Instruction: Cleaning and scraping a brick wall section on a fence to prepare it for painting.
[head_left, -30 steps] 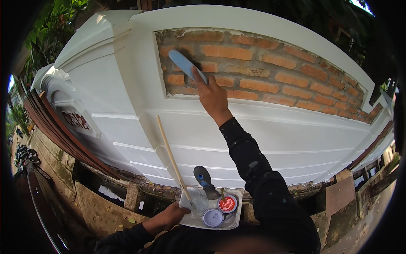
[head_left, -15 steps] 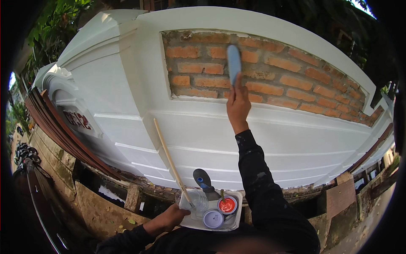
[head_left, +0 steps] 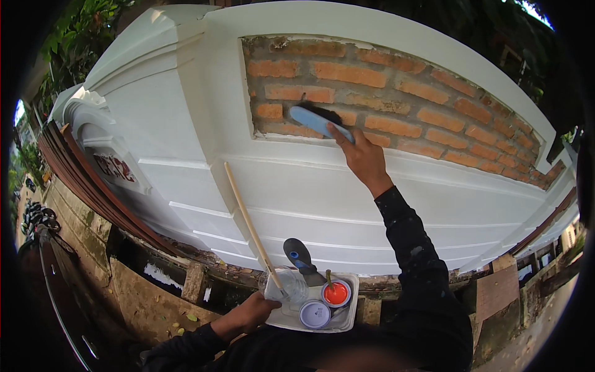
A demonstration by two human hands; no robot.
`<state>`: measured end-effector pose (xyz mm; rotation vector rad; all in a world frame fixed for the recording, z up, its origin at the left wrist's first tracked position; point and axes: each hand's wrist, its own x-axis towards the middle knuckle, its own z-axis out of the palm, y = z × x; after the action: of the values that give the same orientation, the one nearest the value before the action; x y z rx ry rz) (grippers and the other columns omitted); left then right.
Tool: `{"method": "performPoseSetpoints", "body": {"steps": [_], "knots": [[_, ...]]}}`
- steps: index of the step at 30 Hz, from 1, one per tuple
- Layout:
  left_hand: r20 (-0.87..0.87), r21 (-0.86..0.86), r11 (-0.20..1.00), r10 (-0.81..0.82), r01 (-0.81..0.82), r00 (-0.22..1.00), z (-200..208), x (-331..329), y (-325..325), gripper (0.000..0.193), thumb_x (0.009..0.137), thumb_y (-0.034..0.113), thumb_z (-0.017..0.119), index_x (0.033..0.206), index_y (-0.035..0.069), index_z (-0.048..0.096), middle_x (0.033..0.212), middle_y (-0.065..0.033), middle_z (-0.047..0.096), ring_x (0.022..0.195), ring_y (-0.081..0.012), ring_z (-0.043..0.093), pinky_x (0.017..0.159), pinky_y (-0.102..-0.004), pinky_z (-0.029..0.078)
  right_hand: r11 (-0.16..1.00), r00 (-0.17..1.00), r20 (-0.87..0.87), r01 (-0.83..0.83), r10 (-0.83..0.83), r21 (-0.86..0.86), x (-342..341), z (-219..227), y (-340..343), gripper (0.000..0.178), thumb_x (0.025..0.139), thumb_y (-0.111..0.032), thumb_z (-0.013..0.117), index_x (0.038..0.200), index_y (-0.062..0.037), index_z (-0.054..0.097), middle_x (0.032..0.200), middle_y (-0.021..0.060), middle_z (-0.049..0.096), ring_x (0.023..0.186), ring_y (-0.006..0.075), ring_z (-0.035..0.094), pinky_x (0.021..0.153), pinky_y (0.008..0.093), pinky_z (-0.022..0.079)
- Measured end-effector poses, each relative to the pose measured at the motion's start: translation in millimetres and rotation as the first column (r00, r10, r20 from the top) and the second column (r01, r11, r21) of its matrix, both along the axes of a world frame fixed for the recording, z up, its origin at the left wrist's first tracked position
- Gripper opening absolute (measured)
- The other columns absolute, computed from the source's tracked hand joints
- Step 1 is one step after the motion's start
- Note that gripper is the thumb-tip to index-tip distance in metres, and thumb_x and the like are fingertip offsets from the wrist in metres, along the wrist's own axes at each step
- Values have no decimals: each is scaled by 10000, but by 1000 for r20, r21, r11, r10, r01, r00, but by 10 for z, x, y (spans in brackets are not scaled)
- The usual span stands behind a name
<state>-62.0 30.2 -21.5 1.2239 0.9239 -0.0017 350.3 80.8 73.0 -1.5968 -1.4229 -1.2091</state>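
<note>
My right hand (head_left: 367, 160) grips a blue-backed brush (head_left: 315, 120) with dark bristles. The brush lies slantwise, its bristles at the lower left of the brick panel (head_left: 396, 126). Low in front of me, my left hand (head_left: 251, 313) is closed on the left side of a whitish tray (head_left: 342, 323), beside a clear plastic container (head_left: 296, 286). A long pale wooden stick (head_left: 245, 214) leans up out of that container. Also on the tray are a tool with a black-and-blue handle (head_left: 299, 254), an open tin of orange-red paint (head_left: 336, 294) and a tin-shaped round thing with a pale top (head_left: 315, 315).
A white wall (head_left: 347, 192) with raised ledges surrounds the bricks. Along its foot runs a ditch (head_left: 164, 270) crossed by concrete pieces (head_left: 194, 282). At the lower left is a dark vehicle (head_left: 52, 304). Brown corrugated sheeting (head_left: 93, 180) stands at the left.
My right hand has moved right and slightly down. The brush has swung from nearly upright to slanting leftward, lower on the bricks. My left hand and the tray have barely shifted.
</note>
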Motion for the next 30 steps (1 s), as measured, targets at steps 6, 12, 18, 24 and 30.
{"method": "performPoseSetpoints", "body": {"steps": [6,12,18,24,30], "knots": [[87,-2,1000,-28,29,996,-303,-21,-18,246,898,135,598,1085,-22,624,618,47,463,484,-59,376,430,-258,283,985,982,-143,-107,126,133,35,213,-6,637,924,-88,579,1480,-336,393,823,75,542,613,202,602,508,338,527],[105,90,995,-59,50,993,-177,-27,-135,298,914,109,567,1146,-71,613,1000,-88,649,930,-158,566,860,-305,452,997,984,-163,-72,70,-6,-161,152,142,576,931,-144,574,1441,-375,439,837,63,551,592,228,604,506,356,525],[162,158,987,-61,35,985,-229,-70,-243,296,908,84,576,1165,-56,615,1017,-92,661,948,-161,579,874,-300,458,981,958,-246,-173,146,-91,-304,65,171,543,953,-211,596,1459,-323,435,827,58,588,667,194,621,570,332,528],[95,59,997,36,-42,995,-223,-109,-321,279,909,72,571,1158,-37,634,995,-78,659,923,-155,579,855,-298,464,976,974,-226,51,-2,209,-47,25,-202,555,963,-197,594,1478,-301,412,796,48,575,676,169,603,553,317,510],[147,55,997,46,-55,988,-244,-23,-473,297,910,90,571,1182,-18,619,984,-73,651,886,-160,582,839,-299,469,938,998,-67,-35,13,-344,-218,-107,-92,565,940,-327,607,1465,-370,405,884,38,595,624,167,606,506,301,505]]}}
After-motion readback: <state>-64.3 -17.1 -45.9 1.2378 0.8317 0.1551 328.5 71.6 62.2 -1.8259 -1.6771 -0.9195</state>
